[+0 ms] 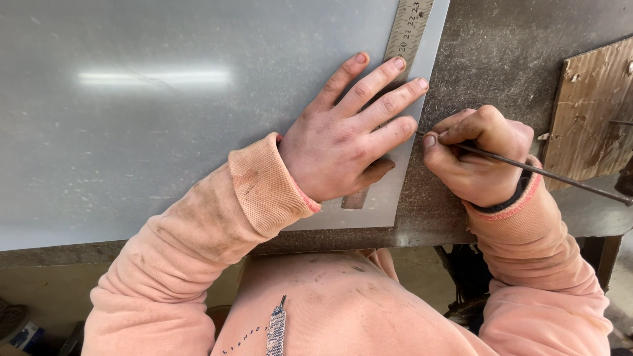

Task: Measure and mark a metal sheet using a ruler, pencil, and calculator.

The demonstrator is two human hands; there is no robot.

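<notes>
My left hand (349, 135) lies flat, fingers spread, pressing a steel ruler (409, 26) down onto a large grey metal sheet (165, 118) near the sheet's right edge. Most of the ruler is hidden under the hand; its lower end shows below the thumb. My right hand (478, 155) grips a thin dark metal scriber rod (554, 175) like a pen. The rod's tip meets the sheet's right edge just beside my left little finger. Both sleeves are pink and grimy.
The sheet rests on a dark, worn workbench (501, 53). A rough piece of brown board (590, 105) lies at the right of the bench. Below the bench edge are the floor and some dark objects.
</notes>
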